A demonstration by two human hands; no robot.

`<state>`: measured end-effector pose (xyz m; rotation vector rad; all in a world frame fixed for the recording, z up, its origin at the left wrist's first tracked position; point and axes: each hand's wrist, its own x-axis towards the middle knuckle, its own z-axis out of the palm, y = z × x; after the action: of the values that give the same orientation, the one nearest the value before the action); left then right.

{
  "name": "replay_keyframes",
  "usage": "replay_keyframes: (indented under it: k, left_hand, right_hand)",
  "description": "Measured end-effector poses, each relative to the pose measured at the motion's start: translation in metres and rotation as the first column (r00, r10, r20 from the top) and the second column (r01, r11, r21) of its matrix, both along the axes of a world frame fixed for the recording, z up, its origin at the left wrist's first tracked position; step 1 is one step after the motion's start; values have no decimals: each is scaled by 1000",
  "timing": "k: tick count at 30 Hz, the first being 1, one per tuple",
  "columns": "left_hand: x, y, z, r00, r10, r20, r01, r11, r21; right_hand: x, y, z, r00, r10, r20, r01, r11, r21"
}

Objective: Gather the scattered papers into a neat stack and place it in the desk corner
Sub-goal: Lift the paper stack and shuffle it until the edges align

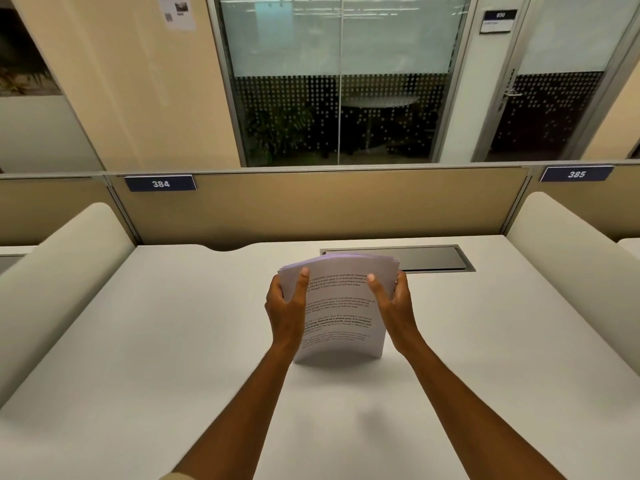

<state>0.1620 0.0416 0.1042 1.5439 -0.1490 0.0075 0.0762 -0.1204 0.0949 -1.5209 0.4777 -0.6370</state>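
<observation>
A stack of white printed papers (pixel 341 306) stands nearly upright on its lower edge in the middle of the white desk (pixel 173 341). The sheets bow slightly, and the printed side faces me. My left hand (pixel 287 306) grips the stack's left edge, thumb on the front. My right hand (pixel 394 303) grips its right edge the same way. The top edges of the sheets are a little uneven. No loose papers lie elsewhere on the desk.
A dark metal cable hatch (pixel 429 258) is set into the desk behind the stack. A tan divider panel (pixel 329 206) labelled 384 closes the back. Cream side partitions stand at left (pixel 65 265) and right (pixel 568 258).
</observation>
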Motion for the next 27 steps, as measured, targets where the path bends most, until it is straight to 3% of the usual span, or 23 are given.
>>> replay_keyframes:
  k: [12, 21, 27]
  left_hand:
    - [0, -19, 21, 952, 223, -211, -225, 974, 15]
    - [7, -17, 25, 980, 154, -128, -149, 988, 45]
    - [11, -19, 23, 973, 137, -184, -132, 991, 39]
  right_hand:
    - [10, 11, 29, 966, -223, -127, 238, 965, 114]
    - [13, 11, 37, 948, -301, -109, 304, 953, 11]
    - [13, 11, 35, 957, -265, -121, 264, 964, -27]
